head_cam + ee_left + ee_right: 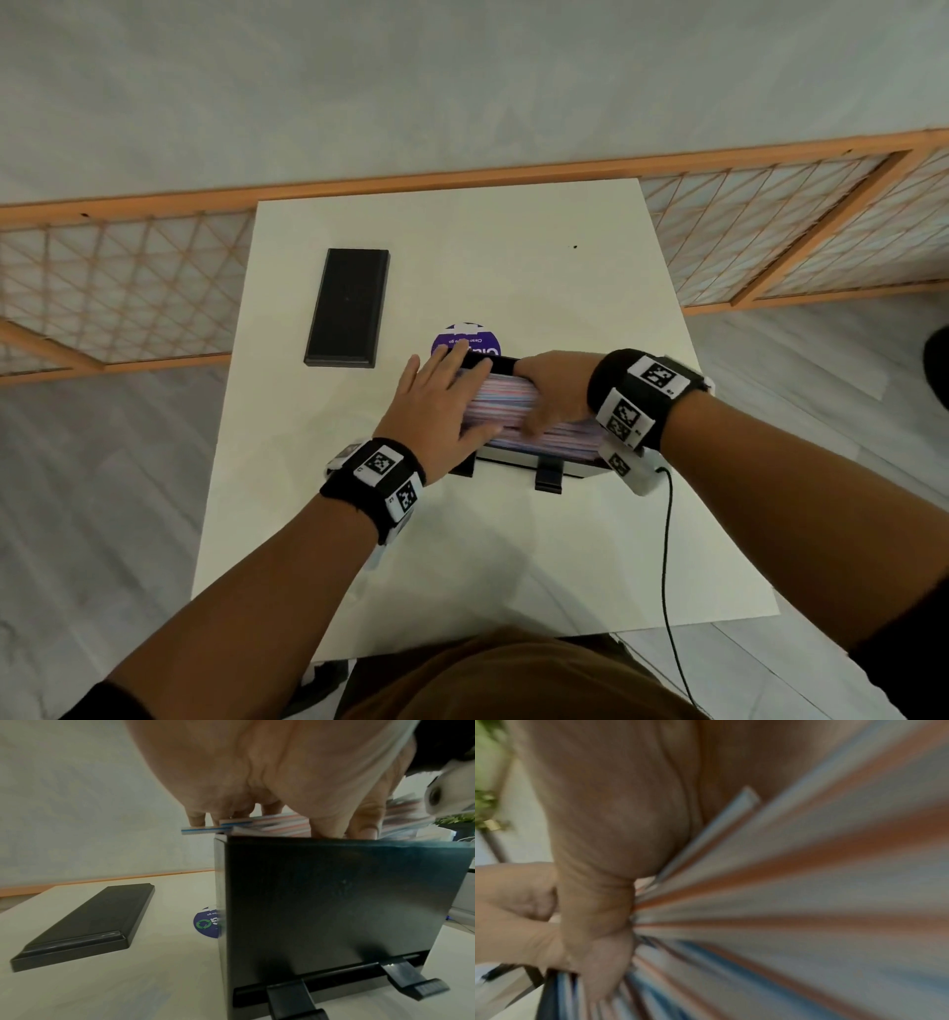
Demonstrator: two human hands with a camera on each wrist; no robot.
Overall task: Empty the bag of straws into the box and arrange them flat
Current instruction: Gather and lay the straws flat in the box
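Both hands, left [436, 406] and right [552, 393], are pressing flat-fingered on straws [508, 401] heaped above the box [334, 902] rim, where uneven pressure is likely risking spills onto the tabletop [462, 539].

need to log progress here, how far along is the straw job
Done: the straws are out of the bag and piled in the black box. In hand: the left hand lies flat on the pile and the right hand presses its other side, levelling it. Left: a few straw ends poke past the box rim, and the lid lies apart on the table.
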